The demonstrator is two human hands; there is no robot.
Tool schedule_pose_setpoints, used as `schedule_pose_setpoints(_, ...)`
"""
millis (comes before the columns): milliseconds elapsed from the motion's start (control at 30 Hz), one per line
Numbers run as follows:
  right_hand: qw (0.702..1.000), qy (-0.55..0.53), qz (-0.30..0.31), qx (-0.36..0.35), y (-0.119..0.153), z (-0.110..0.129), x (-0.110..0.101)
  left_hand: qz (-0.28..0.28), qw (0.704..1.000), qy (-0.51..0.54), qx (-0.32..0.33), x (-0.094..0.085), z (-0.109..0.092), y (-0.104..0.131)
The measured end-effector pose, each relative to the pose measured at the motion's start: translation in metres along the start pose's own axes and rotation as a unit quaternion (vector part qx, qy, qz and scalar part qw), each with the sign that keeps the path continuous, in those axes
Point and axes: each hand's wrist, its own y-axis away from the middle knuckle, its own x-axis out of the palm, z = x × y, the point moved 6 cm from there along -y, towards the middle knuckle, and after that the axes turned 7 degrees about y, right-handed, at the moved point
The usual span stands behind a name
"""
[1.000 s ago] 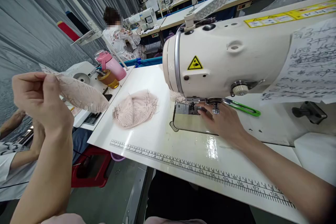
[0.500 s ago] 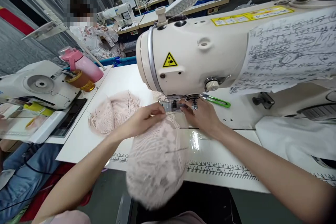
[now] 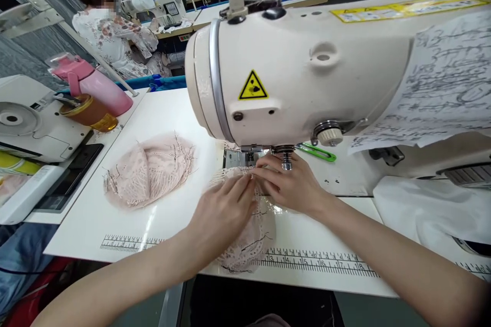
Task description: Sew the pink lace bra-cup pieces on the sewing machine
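A pale pink lace bra cup [image 3: 245, 250] lies under both hands, its lower end reaching the table's front edge. My left hand [image 3: 226, 209] lies over it with fingers closed, pinching its edge. Close beside the presser foot [image 3: 251, 158], my right hand [image 3: 291, 181] has its fingertips together on the same lace; its fingers are partly hidden behind the thread tension part. The head of the white sewing machine [image 3: 291, 76] stands directly above the fingers. To the left, a second pink lace cup [image 3: 149, 171] with dark thread ends rests on the table.
Green thread snips [image 3: 316, 152] lie behind my right hand. White cloth [image 3: 429, 209] sits at the right. On the left are a phone [image 3: 71, 179], a brown cup [image 3: 90, 112], a pink bottle [image 3: 94, 84] and another machine [image 3: 30, 117]. A person [image 3: 111, 36] sits farther back.
My left hand has moved down and right over the lace cup, closer to my right hand. The cup's hanging end has come up onto the table edge. My view has shifted nearer the machine.
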Motion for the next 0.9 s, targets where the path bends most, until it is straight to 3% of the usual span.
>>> schedule_pose_setpoints(100,0.997,0.065,0.038,0.005,0.001,0.0,0.004,0.004,1.0,-0.019,0.001,0.014,-0.006,0.008)
schedule_pose_setpoints(200,0.991,0.105,0.079,0.013,0.004,-0.002,0.011,0.024,1.0,-0.001,-0.014,0.025,0.006,0.008)
schedule_pose_setpoints(467,0.977,0.139,0.157,0.029,0.011,-0.004,0.021,0.031,0.998,0.057,-0.003,0.032,0.027,0.0)
schedule_pose_setpoints(633,0.976,0.124,0.175,0.048,0.011,-0.001,0.022,0.022,0.998,0.066,-0.002,0.032,0.033,-0.001)
schedule_pose_setpoints(900,0.983,0.073,0.138,0.092,0.006,-0.003,0.02,0.047,0.995,0.092,-0.012,0.03,0.044,-0.007)
